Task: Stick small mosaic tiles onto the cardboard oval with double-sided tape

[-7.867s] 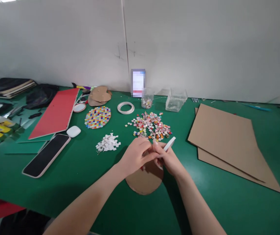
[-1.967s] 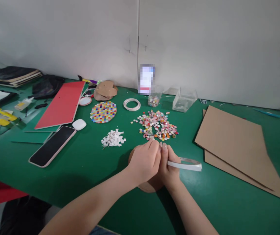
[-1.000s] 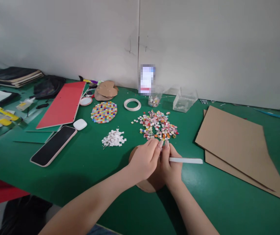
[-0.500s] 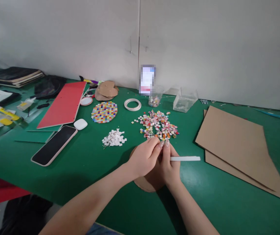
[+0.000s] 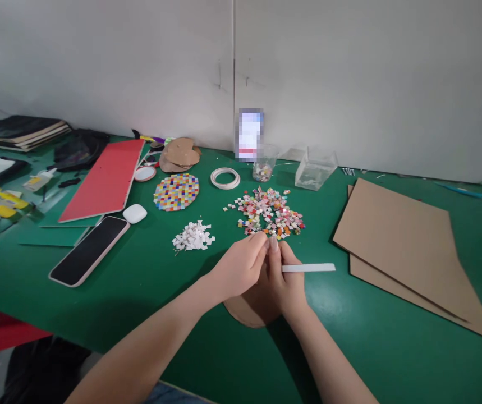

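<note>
My left hand (image 5: 237, 266) and my right hand (image 5: 286, 283) meet at the fingertips over a round piece of brown cardboard (image 5: 251, 311). A slim, flat white stick (image 5: 312, 267) is gripped in my right hand and points out to the right; its other end is hidden. My left fingers are pinched together, and whatever they hold is too small or covered. Just beyond the fingertips lies a pile of small multicoloured tiles (image 5: 270, 209). Left of it is a heap of white paper squares (image 5: 193, 235).
A tile-covered disc (image 5: 176, 192), tape roll (image 5: 225, 178), cup of tiles (image 5: 262, 170) and clear box (image 5: 315, 171) stand behind. Cardboard sheets (image 5: 400, 247) lie right. On the left are a phone (image 5: 90, 251), white case (image 5: 135, 214) and red board (image 5: 104, 179). Another phone (image 5: 249, 134) leans against the wall.
The whole view has shifted slightly. Both hands stay together over the cardboard, with the fingertips drawn closer and the fingers rearranged a little. The white stick still juts to the right.
</note>
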A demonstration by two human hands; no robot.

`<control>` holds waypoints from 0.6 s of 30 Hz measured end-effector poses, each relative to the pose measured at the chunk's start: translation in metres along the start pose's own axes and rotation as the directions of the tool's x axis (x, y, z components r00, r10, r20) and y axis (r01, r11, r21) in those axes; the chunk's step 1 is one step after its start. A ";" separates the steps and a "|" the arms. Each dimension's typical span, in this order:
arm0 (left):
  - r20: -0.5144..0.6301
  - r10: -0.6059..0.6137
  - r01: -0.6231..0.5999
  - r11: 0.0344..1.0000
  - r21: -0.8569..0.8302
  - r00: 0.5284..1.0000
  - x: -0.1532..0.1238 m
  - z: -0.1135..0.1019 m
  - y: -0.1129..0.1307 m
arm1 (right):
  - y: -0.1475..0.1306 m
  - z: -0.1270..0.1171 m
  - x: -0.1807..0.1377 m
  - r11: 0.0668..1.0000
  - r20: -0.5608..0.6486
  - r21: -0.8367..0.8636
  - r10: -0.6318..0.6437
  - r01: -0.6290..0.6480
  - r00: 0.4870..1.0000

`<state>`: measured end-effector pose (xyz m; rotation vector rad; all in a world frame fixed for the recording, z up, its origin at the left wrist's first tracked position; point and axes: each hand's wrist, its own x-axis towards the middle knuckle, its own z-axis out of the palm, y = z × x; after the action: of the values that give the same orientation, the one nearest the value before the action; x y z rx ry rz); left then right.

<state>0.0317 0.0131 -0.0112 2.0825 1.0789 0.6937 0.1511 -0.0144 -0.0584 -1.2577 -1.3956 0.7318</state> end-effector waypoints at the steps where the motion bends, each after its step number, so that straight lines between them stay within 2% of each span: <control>1: 0.012 0.004 -0.004 1.000 -0.011 1.000 0.000 -0.002 0.000 | 0.000 -0.001 0.000 1.000 0.003 -0.001 -0.005 0.005 1.000; 4: 0.055 0.001 0.002 0.999 -0.052 0.998 0.001 -0.006 0.000 | 0.000 -0.002 0.002 0.999 0.032 0.033 0.003 -0.004 0.999; 8: 0.077 -0.020 0.026 0.996 -0.083 0.997 0.002 -0.010 0.002 | 0.003 -0.004 0.005 0.988 0.051 0.131 0.071 -0.078 0.996; 13: 0.026 -0.021 0.025 0.986 -0.163 0.999 0.003 -0.012 0.002 | 0.007 -0.013 0.012 0.978 0.016 0.176 0.114 -0.115 0.993; 18: 0.043 -0.004 0.009 0.994 -0.109 0.999 0.004 -0.007 -0.002 | 0.000 -0.015 0.017 0.939 0.180 0.280 0.150 -0.197 0.972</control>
<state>0.0278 0.0191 -0.0076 1.9910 1.0018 0.6869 0.1674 -0.0020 -0.0494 -1.1119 -1.2505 1.1403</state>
